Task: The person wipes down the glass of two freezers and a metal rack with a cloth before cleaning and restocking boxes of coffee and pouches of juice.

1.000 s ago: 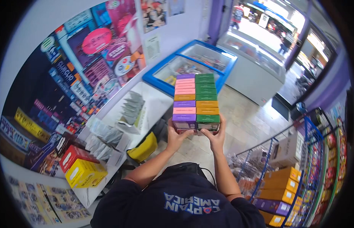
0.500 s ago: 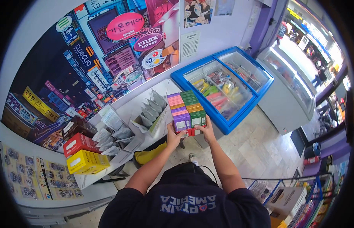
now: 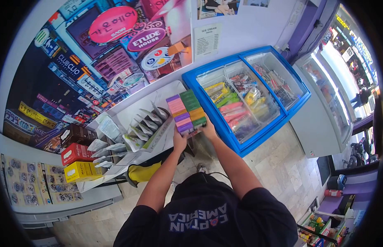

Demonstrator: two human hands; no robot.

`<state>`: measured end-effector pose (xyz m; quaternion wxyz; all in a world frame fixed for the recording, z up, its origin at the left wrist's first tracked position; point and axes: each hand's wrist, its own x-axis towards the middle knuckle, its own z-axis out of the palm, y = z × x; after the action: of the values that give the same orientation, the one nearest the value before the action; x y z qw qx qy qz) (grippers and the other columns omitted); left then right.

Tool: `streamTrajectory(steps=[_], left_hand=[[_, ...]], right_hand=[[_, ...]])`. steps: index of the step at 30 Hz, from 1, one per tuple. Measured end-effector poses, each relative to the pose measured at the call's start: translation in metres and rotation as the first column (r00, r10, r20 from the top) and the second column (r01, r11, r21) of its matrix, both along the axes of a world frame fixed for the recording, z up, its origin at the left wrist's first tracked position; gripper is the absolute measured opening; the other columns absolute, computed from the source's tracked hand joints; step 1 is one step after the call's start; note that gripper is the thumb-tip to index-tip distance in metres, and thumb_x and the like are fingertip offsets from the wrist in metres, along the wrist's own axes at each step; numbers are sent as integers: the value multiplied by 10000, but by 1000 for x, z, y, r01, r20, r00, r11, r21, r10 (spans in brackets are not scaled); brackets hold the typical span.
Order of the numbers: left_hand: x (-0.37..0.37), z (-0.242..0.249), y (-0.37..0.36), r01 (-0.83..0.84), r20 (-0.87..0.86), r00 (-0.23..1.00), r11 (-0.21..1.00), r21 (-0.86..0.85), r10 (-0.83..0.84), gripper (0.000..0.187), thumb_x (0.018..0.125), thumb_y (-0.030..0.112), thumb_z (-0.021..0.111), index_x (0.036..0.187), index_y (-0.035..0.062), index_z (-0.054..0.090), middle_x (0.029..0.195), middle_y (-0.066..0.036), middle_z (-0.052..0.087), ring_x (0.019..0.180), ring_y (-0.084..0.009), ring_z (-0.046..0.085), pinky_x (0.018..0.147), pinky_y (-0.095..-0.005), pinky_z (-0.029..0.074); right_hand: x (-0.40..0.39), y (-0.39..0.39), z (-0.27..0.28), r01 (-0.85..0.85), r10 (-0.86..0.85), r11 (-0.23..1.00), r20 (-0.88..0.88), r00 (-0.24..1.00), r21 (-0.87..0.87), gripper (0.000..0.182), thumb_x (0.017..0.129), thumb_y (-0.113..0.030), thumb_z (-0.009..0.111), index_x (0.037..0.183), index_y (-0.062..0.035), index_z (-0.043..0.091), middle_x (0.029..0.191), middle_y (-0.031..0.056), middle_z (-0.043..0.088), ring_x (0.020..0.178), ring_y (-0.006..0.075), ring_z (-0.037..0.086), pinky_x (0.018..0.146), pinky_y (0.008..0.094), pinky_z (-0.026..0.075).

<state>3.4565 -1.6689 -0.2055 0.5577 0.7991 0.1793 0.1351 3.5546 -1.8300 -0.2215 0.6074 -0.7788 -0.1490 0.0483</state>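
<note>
A block of small cartons (image 3: 186, 108) in purple, pink, green and brownish gold is held out in front of me, above the right end of the white shelf. My left hand (image 3: 180, 139) is closed on its near left corner. At the near right corner my right hand (image 3: 208, 129) grips the same block. The fingers of both hands are partly hidden beneath the cartons. Just left of the block, silvery packets (image 3: 144, 123) stand in a row in an open display box. The blue-rimmed freezer (image 3: 228, 138) is close on the right.
The white shelf (image 3: 166, 91) runs along the wall, with red (image 3: 78, 153) and yellow Maxim boxes (image 3: 82, 171) at its left end. Below it sits a yellow-and-black object (image 3: 144, 173). A grey freezer (image 3: 308, 131) stands farther right. Tiled floor (image 3: 273, 164) lies between.
The block of cartons has moved slightly left, closer to the packets, and tilts so more of its top shows. Both hands still hold it. My view has shifted.
</note>
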Motion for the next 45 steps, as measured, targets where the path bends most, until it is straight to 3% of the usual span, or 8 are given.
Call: streamTrajectory(steps=[8, 15, 20, 28, 34, 37, 41, 45], left_hand=[[-15, 35, 26, 30, 16, 999, 983, -179, -28, 494, 892, -44, 566, 1368, -34, 433, 1342, -170, 541, 1230, -247, 548, 984, -310, 437], [-151, 28, 83, -33, -203, 970, 899, 437, 135, 433, 795, 161, 727, 1204, 61, 624, 1265, -141, 601, 1239, -344, 508, 1049, -410, 391], [-219, 39, 86, 133, -374, 910, 725, 676, 181, 660, 718, 390, 771, 1283, 116, 569, 1271, -97, 599, 1267, -320, 469, 1092, -603, 223], [-227, 33, 95, -11, 12, 1000, 755, 656, 4, 278, 817, 184, 677, 1083, 105, 684, 1051, -64, 689, 1010, -245, 618, 974, -440, 388], [-201, 43, 95, -58, -44, 996, 952, 301, 75, 166, 881, 126, 632, 977, 9, 701, 939, -148, 702, 886, -337, 651, 765, -395, 496], [-173, 83, 66, 20, 66, 997, 982, 189, -33, 216, 916, 111, 604, 1061, -34, 671, 1036, -180, 690, 973, -306, 657, 825, -342, 502], [-137, 114, 15, 312, 270, 900, 938, 152, -343, 377, 926, 134, 599, 1270, -16, 555, 1272, -168, 592, 1167, -247, 576, 962, -316, 436], [-101, 161, -33, 645, 480, 720, 738, -198, -501, 712, 892, 148, 634, 1479, 25, 250, 1482, -160, 380, 1337, -275, 415, 1089, -369, 325]], right_hand=[[16, 3, -17, 104, -120, 975, -71, 990, -198, 818, 675, -72, 789, 1371, 18, 368, 1237, 274, 577, 1161, 415, 555, 958, 421, 462], [-41, -9, -20, -361, 110, 771, -448, 887, -525, 282, 691, -233, 754, 878, -27, 708, 905, 191, 703, 909, 330, 681, 819, 405, 527], [-77, 44, 4, -456, 376, 668, -261, 889, -588, 207, 738, -194, 691, 885, -50, 710, 882, 184, 696, 889, 355, 664, 817, 440, 525], [-140, 125, 70, -451, 610, 618, 32, 792, -644, 245, 821, -284, 662, 850, -44, 704, 938, 174, 679, 960, 395, 610, 807, 483, 507], [-180, 133, 47, -531, 413, 747, -346, 842, -400, 651, 907, -601, 511, 847, 20, 697, 701, 127, 648, 674, 268, 654, 662, 381, 515], [-193, 101, 92, -231, 169, 973, -683, 710, 1, 655, 899, -616, 527, 956, 19, 678, 737, 54, 615, 676, 174, 607, 635, 308, 495], [-191, 43, 125, 37, 8, 985, -262, 965, 166, 356, 929, -324, 627, 1036, 15, 641, 837, 24, 609, 786, 108, 518, 718, 281, 450], [-170, -29, 190, -106, 105, 992, 19, 994, 66, 222, 911, -164, 600, 1054, 1, 635, 880, 164, 653, 764, 246, 624, 752, 345, 484]])
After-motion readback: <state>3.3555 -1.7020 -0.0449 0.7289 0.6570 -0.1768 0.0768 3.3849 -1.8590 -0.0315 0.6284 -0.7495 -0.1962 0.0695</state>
